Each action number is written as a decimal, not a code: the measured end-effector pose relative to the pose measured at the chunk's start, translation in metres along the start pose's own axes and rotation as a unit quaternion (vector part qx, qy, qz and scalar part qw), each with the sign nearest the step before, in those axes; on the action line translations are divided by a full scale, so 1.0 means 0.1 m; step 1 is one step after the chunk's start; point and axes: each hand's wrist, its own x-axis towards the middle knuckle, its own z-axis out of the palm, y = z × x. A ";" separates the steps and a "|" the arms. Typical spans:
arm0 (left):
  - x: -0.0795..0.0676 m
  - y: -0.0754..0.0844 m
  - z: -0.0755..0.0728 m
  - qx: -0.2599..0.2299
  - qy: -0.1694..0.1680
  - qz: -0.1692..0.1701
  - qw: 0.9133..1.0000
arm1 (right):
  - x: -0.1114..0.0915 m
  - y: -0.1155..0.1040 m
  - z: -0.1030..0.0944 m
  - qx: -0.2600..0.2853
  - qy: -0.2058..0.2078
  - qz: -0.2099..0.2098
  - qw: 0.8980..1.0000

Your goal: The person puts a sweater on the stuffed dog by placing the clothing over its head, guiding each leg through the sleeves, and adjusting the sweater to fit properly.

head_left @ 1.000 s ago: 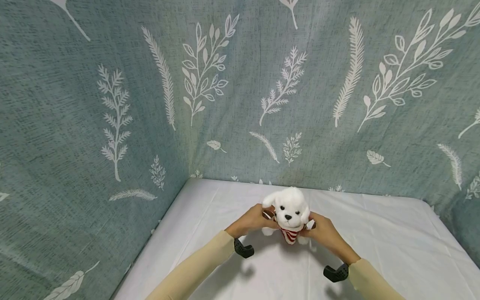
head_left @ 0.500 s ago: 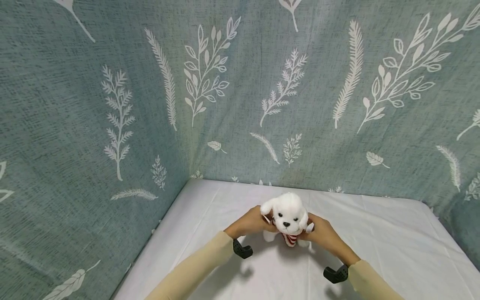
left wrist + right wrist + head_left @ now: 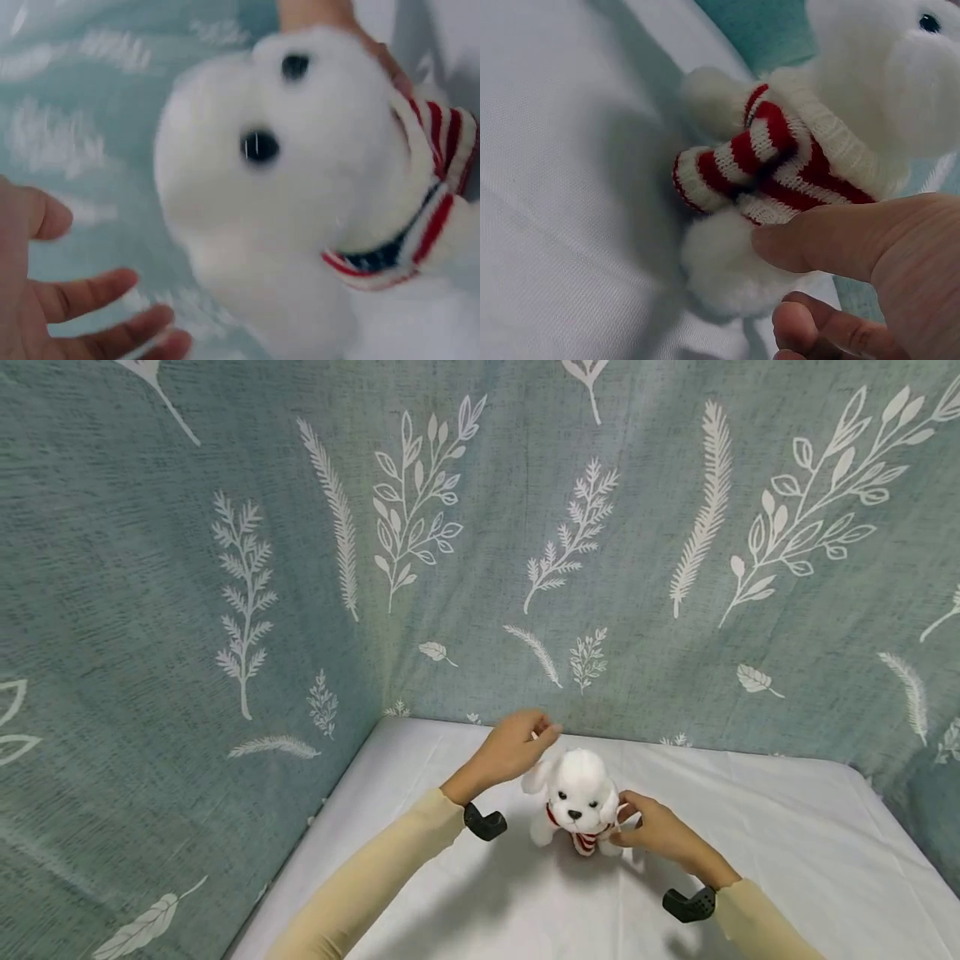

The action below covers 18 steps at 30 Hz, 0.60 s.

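A white plush dog with black eyes and a black nose stands on the white-covered table, facing me. It wears a red-and-white striped knit sweater. My left hand is raised beside and above the dog's head, apart from it; in the left wrist view its fingers are spread with nothing between them. My right hand is at the dog's other side. In the right wrist view the thumb lies against the sweater and front leg, while the other fingers are loosely bent and away from the toy.
White cloth covers the table, with a few soft creases. Grey-green curtains printed with white leaves hang behind and at both sides. A black wrist mount sits on the left wrist, another black mount on the right.
Both hands held the dog at its sides earlier. My left hand has let go and moved up and away; my right hand has loosened and drawn slightly to the right. The dog's head has dipped slightly.
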 end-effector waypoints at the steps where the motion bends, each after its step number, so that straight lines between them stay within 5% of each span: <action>1: -0.01 0.09 0.02 0.040 0.002 0.013 0.999 | 0.00 0.00 0.00 0.001 -0.001 0.002 1.000; 5: -0.04 0.34 0.19 0.165 -0.012 0.030 0.986 | -0.01 0.01 -0.01 0.011 -0.010 0.004 1.000; 10: -0.07 0.48 0.42 0.279 -0.034 0.019 0.959 | -0.03 0.03 -0.02 0.024 -0.016 0.008 1.000; 18: -0.05 0.47 0.65 0.340 -0.012 0.002 0.940 | -0.04 0.07 -0.03 0.035 -0.020 -0.002 0.999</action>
